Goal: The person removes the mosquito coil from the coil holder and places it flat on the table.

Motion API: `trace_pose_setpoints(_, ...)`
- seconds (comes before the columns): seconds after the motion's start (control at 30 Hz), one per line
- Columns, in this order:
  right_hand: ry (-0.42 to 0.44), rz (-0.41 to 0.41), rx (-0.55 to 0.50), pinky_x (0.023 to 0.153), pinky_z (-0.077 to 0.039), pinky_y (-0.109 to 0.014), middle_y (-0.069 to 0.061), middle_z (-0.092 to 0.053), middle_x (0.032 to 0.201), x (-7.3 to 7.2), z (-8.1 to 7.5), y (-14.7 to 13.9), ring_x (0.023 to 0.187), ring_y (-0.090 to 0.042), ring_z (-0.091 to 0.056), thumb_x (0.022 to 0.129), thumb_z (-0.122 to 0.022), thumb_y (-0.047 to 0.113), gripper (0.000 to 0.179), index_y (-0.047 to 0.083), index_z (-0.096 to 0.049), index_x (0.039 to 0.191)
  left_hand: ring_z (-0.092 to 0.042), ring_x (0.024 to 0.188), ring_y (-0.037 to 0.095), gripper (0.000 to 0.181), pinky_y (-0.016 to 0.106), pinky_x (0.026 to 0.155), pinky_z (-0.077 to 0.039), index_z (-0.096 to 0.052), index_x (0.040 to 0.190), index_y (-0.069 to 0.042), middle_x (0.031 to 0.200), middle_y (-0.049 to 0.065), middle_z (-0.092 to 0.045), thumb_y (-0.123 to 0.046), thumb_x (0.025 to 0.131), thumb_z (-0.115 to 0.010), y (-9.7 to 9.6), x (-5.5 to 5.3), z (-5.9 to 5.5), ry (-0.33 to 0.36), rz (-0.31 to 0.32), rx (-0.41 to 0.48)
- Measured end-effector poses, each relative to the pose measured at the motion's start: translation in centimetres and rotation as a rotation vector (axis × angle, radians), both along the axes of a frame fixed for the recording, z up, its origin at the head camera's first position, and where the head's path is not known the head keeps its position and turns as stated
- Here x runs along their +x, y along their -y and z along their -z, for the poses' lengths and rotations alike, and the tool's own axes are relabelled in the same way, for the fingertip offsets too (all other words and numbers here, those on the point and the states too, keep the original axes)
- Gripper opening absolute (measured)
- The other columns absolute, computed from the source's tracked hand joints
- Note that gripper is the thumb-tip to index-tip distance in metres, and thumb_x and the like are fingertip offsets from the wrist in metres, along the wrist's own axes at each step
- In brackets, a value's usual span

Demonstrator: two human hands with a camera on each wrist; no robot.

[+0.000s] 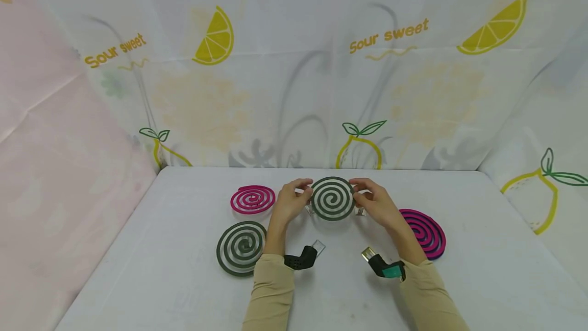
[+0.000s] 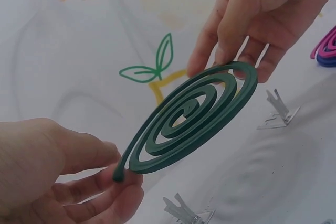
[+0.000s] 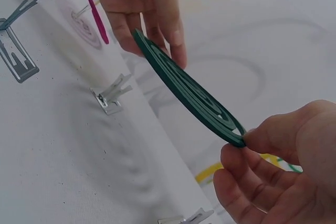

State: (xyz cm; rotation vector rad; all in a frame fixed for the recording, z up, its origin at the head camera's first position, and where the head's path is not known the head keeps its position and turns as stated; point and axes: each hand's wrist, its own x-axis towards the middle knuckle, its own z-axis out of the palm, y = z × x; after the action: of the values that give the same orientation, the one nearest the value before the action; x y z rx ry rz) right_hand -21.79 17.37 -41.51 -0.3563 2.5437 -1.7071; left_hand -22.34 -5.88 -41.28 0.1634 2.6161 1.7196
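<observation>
Between my two hands a green mosquito coil (image 1: 333, 198) is held up off the white table, its flat spiral facing me in the head view. My left hand (image 1: 289, 202) pinches its left edge, thumb over curled fingers, by the coil's outer tip (image 2: 118, 176). On the opposite edge my right hand (image 1: 374, 203) pinches the rim, which shows nearly side-on in the right wrist view. Two small metal coil stands, one (image 2: 281, 113) towards the right hand and another (image 2: 184, 211) towards the left, sit below on the table.
A pink coil (image 1: 252, 199) is raised at the back left. In front of it lies another green coil (image 1: 241, 248), partly behind my left forearm. Pink and dark blue coils (image 1: 424, 231) lie together by my right forearm. Another metal stand (image 3: 20, 51) is nearer me.
</observation>
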Motion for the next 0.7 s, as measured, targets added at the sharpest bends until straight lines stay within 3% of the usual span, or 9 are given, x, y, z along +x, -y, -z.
trace_pose_setpoints(0.23, -0.008, 0.006, 0.005, 0.072, -0.049, -0.019, -0.024, -0.054, 0.113, 0.15, -0.11, -0.09, 0.077, -0.006, -0.059, 0.093, -0.052, 0.004, 0.036, 0.0, -0.051, 0.129, -0.068, 0.079, 0.019, 0.031, 0.024, 0.065, -0.05, -0.062, 0.122, -0.004, 0.105, 0.015, -0.064, -0.011, 0.092, -0.057, 0.01, -0.04, -0.06, 0.01, 0.015, 0.02)
trace_pose_setpoints(0.53, -0.016, 0.021, 0.006, 0.074, -0.052, -0.024, -0.024, -0.054, 0.113, 0.39, -0.51, -0.46, 0.079, -0.007, -0.06, 0.094, -0.052, 0.004, 0.035, 0.0, -0.052, 0.128, -0.069, 0.077, 0.02, 0.03, 0.023, 0.066, -0.052, -0.062, 0.12, -0.002, 0.105, 0.017, -0.064, -0.008, 0.091, -0.058, -0.32, -0.05, -0.07, -0.021, 0.054, 0.037)
trace_pose_setpoints(0.7, -0.018, 0.034, 0.014, 0.073, -0.052, -0.021, -0.024, -0.055, 0.113, 0.41, -0.58, -0.89, 0.077, -0.005, -0.06, 0.094, -0.052, 0.004, 0.034, 0.0, -0.052, 0.128, -0.067, 0.077, 0.016, 0.031, 0.022, 0.066, -0.051, -0.062, 0.121, -0.004, 0.107, 0.015, -0.064, -0.01, 0.091, -0.059, -0.65, 0.08, -0.32, 0.004, 0.072, 0.043)
